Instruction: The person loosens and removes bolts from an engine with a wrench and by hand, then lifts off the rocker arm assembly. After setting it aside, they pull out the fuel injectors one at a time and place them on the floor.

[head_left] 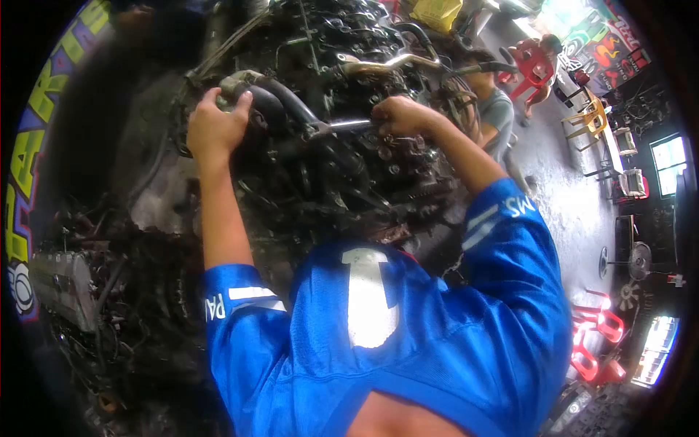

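A large, dark engine (342,164) with pipes and hoses fills the space before me. My left hand (217,127) is at its left side, thumb and fingers around the end of a thick black hose (266,105). The hose partly hides the fingertips. My right hand (405,116) is closed, with its fingers curled down at the right end of a short silver pipe (351,125). What those fingers hold is hidden. A bent metal pipe (393,64) runs across the engine above the right hand.
Another metal engine part (64,288) lies at the lower left. On the right, a person in a grey shirt (496,116) stands close by, and a person in red (535,65) is farther back. Red chairs (597,324), a wooden chair (588,120) and a fan (639,261) stand along the floor.
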A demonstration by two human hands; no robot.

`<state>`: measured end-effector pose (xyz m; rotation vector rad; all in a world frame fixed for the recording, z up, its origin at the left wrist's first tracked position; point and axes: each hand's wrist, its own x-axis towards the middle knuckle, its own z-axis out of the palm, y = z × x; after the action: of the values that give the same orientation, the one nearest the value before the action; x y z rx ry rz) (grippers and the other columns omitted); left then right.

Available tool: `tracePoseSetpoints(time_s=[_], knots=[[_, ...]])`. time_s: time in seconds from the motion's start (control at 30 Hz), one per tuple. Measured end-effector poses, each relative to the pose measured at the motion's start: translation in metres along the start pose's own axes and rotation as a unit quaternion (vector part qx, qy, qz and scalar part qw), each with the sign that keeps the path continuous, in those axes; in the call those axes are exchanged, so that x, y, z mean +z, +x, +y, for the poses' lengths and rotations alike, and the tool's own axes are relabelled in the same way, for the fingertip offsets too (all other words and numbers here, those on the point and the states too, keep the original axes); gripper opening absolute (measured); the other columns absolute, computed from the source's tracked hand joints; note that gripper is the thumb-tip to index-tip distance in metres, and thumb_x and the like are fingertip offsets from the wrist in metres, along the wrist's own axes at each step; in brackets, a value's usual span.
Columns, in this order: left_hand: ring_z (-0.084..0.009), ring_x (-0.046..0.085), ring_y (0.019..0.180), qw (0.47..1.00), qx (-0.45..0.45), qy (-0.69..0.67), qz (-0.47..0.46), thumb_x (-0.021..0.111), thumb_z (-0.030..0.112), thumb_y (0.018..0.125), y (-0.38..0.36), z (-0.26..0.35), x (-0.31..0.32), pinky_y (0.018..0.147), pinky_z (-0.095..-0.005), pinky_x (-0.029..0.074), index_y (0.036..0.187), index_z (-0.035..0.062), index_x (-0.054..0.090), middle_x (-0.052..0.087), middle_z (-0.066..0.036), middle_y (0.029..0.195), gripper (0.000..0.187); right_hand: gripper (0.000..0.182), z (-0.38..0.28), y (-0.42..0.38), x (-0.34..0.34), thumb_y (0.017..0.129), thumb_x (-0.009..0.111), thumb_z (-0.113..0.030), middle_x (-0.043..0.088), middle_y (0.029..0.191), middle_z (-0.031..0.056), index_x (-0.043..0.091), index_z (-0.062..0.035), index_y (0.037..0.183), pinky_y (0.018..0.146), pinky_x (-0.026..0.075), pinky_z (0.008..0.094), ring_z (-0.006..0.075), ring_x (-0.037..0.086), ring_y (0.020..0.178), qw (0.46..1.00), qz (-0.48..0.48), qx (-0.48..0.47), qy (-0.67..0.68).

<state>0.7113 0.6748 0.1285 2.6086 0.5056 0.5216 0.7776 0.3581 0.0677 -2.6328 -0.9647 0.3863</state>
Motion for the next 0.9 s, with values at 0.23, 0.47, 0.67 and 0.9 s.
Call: tracePoseSetpoints(time_s=[0.23,0.47,0.67,0.9], knots=[[-0.032,0.058,0.101,0.999,0.024,-0.036,0.015,0.065,0.054,0.07,0.008,-0.009,0.008,0.086,-0.0394,0.045,0.114,0.0108,0.059,0.061,-0.015,0.109,0.062,0.031,-0.009,-0.01,-0.014,0.078,0.063,-0.032,0.063,0.087,0.0156,0.062,-0.0056,0.095,0.074,0.046,0.0412,0.0307,0.06,0.084,0.99,-0.029,0.027,0.132],[-0.0278,0.06,0.098,0.992,0.05,-0.111,0.031,0.067,0.048,0.071,0.017,-0.021,0.016,0.084,-0.0351,0.045,0.109,0.0041,0.061,0.063,-0.017,0.104,0.058,0.019,-0.052,-0.096,-0.076,0.081,0.062,-0.018,0.06,0.078,0.0105,0.06,-0.0028,0.092,0.068,0.045,0.0331,0.0204,0.058,0.075,0.973,0.212,-0.044,0.075],[-0.0252,0.058,0.102,0.974,0.1,-0.201,-0.04,0.065,0.036,0.08,0.015,-0.025,0.027,0.087,-0.0316,0.043,0.11,-0.0049,0.058,0.061,-0.017,0.109,0.051,0.025,-0.049,-0.295,-0.056,0.081,0.059,-0.013,0.06,0.09,0.0048,0.058,0.0032,0.1,0.076,0.042,0.0244,0.0113,0.053,0.082,0.885,0.397,0.155,0.188],[-0.0296,0.055,0.106,0.99,0.125,0.032,-0.054,0.062,0.051,0.078,0.02,-0.027,0.024,0.091,-0.0345,0.041,0.113,-0.0065,0.056,0.058,-0.02,0.114,0.067,0.015,-0.134,-0.425,0.123,0.08,0.062,-0.007,0.064,0.077,0.0018,0.064,0.0005,0.093,0.066,0.044,0.0236,0.0085,0.055,0.071,0.591,0.562,0.536,0.217]])
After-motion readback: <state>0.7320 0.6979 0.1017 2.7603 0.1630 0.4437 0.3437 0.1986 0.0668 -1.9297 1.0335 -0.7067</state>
